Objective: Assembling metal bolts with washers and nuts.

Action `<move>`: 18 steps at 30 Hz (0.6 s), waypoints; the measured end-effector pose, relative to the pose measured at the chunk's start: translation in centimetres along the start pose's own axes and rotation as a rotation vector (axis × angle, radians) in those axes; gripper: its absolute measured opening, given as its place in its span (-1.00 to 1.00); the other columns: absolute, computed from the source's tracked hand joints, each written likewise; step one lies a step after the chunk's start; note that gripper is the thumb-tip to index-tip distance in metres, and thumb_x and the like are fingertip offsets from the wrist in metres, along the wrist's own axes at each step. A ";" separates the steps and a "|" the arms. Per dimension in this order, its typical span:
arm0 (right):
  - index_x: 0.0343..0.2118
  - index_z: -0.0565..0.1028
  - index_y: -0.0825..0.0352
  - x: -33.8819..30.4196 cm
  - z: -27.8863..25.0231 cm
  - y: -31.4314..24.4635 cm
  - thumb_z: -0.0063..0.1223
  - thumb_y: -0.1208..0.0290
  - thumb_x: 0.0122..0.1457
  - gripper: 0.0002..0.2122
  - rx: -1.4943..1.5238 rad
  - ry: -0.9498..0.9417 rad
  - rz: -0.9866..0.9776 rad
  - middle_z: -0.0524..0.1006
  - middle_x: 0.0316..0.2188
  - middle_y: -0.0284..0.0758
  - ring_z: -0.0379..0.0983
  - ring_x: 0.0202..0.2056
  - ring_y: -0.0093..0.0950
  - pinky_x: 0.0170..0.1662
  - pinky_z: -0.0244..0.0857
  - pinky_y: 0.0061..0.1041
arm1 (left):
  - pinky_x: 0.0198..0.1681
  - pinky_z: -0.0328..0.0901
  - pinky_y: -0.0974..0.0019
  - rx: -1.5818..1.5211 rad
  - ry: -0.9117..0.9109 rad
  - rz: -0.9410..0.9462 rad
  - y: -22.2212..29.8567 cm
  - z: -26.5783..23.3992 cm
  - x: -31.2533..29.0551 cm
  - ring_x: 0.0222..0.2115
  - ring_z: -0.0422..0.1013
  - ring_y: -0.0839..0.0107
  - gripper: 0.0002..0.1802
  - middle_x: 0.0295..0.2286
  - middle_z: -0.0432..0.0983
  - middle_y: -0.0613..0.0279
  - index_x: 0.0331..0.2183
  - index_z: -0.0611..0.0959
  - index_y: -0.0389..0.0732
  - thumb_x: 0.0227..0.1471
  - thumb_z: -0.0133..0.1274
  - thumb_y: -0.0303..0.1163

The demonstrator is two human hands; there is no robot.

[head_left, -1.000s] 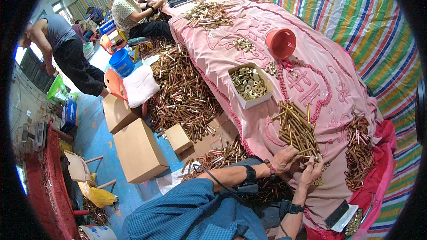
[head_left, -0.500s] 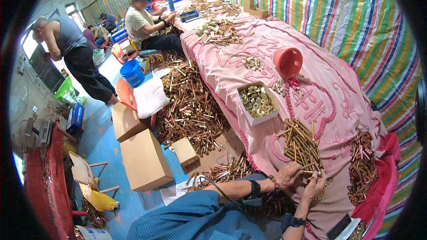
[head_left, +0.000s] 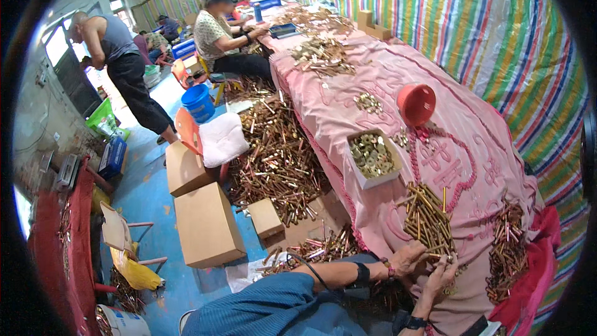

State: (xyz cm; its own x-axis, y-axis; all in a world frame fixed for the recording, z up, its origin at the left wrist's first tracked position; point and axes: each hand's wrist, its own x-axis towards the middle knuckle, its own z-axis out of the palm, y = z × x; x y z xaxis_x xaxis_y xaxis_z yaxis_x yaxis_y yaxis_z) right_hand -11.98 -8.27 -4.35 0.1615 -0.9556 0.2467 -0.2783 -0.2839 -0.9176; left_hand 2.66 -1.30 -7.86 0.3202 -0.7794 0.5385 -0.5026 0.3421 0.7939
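My left hand (head_left: 407, 259) is closed at the near end of a heap of long gold-coloured bolts (head_left: 428, 221) on the pink cloth. A bolt seems to run from its fingers toward my right hand (head_left: 439, 275). The right fingers are pinched together around a small bright piece at that bolt's end, too small to name. Beyond the heap stands a white box (head_left: 380, 181) of round metal washers (head_left: 372, 154). A red bowl (head_left: 416, 104) is tipped on its side farther off, with small metal pieces beside it.
Reddish bolts (head_left: 507, 249) lie at the right edge. A large bolt pile (head_left: 273, 155) covers the floor left of the table, beside cardboard boxes (head_left: 208, 227) and a cushioned chair (head_left: 222, 139). A seated person (head_left: 214, 34) works at the far side; another person (head_left: 127, 68) stands left.
The whole view has shifted slightly right and down. My hands stay together at the near end of the gold bolts, with only small finger movement.
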 end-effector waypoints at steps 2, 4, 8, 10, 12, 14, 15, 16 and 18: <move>0.17 0.37 0.43 0.0 0.2 -0.1 0.02 0.29 0.37 -0.59 0.137 0.038 0.076 0.52 -0.41 -0.31 0.36 -0.49 -0.57 -0.53 0.27 -0.58 | -0.18 0.30 0.01 -0.082 -0.087 -0.044 0.7 -0.4 0.2 -0.25 0.39 -0.10 -0.79 -0.31 0.43 -0.08 -0.10 0.56 -0.25 0.27 -0.02 -0.40; 0.19 0.37 0.43 0.0 0.3 1.4 0.03 0.27 0.37 -0.57 0.068 0.000 0.074 0.50 -0.44 -0.32 0.36 -0.50 -0.57 -0.53 0.27 -0.58 | -0.19 0.30 0.02 -0.138 -0.040 -0.001 0.1 -0.5 -0.4 -0.26 0.39 -0.10 -0.80 -0.33 0.43 -0.07 -0.11 0.56 -0.26 0.26 -0.03 -0.41; 0.19 0.36 0.43 0.2 0.5 2.5 0.00 0.23 0.38 -0.55 0.126 0.025 0.029 0.55 -0.41 -0.26 0.47 -0.48 -0.50 -0.50 0.34 -0.50 | -0.27 0.30 0.01 -0.035 -0.038 -0.050 -0.3 0.6 -1.0 -0.28 0.43 -0.10 -0.81 -0.36 0.45 -0.07 -0.16 0.56 -0.25 0.21 0.03 -0.41; 0.19 0.36 0.44 -0.2 0.5 1.8 0.03 0.22 0.37 -0.54 0.126 0.059 0.073 0.45 -0.50 -0.33 0.34 -0.58 -0.57 -0.62 0.23 -0.56 | -0.28 0.32 0.01 -0.057 -0.037 -0.064 -0.2 0.6 -1.0 -0.30 0.45 -0.12 -0.79 -0.37 0.47 -0.10 -0.13 0.57 -0.24 0.20 0.05 -0.40; 0.18 0.36 0.44 0.4 0.3 3.8 0.02 0.22 0.38 -0.55 0.116 0.058 0.033 0.46 -0.50 -0.32 0.34 -0.60 -0.58 -0.62 0.25 -0.57 | -0.25 0.34 0.00 -0.065 -0.022 -0.035 -0.6 1.0 -0.8 -0.28 0.46 -0.14 -0.77 -0.35 0.50 -0.10 -0.10 0.58 -0.24 0.21 0.04 -0.40; 0.18 0.36 0.44 0.7 0.5 4.9 0.02 0.23 0.37 -0.55 0.094 0.051 0.011 0.48 -0.48 -0.31 0.36 -0.59 -0.56 -0.61 0.27 -0.56 | -0.21 0.36 0.00 -0.072 -0.054 -0.060 -0.7 0.8 -1.1 -0.25 0.47 -0.15 -0.74 -0.32 0.52 -0.10 -0.07 0.58 -0.25 0.22 0.04 -0.40; 0.18 0.37 0.43 0.9 0.4 5.5 0.02 0.23 0.38 -0.56 -0.003 0.050 -0.046 0.53 -0.44 -0.27 0.42 -0.54 -0.52 -0.57 0.33 -0.53 | -0.20 0.37 0.01 -0.080 -0.096 -0.090 -0.7 0.7 -1.2 -0.23 0.47 -0.15 -0.73 -0.30 0.53 -0.10 -0.06 0.58 -0.25 0.22 0.04 -0.40; 0.18 0.37 0.43 0.9 0.5 5.2 0.02 0.24 0.38 -0.56 0.034 0.052 -0.019 0.54 -0.42 -0.26 0.44 -0.52 -0.51 -0.55 0.34 -0.52 | -0.18 0.38 0.01 -0.091 -0.143 -0.120 -0.3 0.4 -1.1 -0.22 0.47 -0.15 -0.71 -0.28 0.54 -0.10 -0.04 0.58 -0.25 0.21 0.04 -0.40; 0.17 0.37 0.44 0.8 0.6 4.6 0.02 0.24 0.38 -0.56 0.107 0.057 0.033 0.56 -0.39 -0.23 0.48 -0.48 -0.48 -0.52 0.36 -0.51 | -0.13 0.37 -0.03 -0.139 -0.187 -0.086 0.6 -0.2 -0.8 -0.17 0.46 -0.16 -0.69 -0.25 0.54 -0.10 -0.02 0.57 -0.25 0.21 0.04 -0.39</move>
State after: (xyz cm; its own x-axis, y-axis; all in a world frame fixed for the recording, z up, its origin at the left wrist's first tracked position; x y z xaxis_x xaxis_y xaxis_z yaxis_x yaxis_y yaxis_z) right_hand -12.58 -10.25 -8.52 0.0990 -0.9681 0.2300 -0.1796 -0.2447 -0.9528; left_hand 2.28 -0.30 -7.76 0.1962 -0.8880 0.4160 -0.3601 0.3293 0.8728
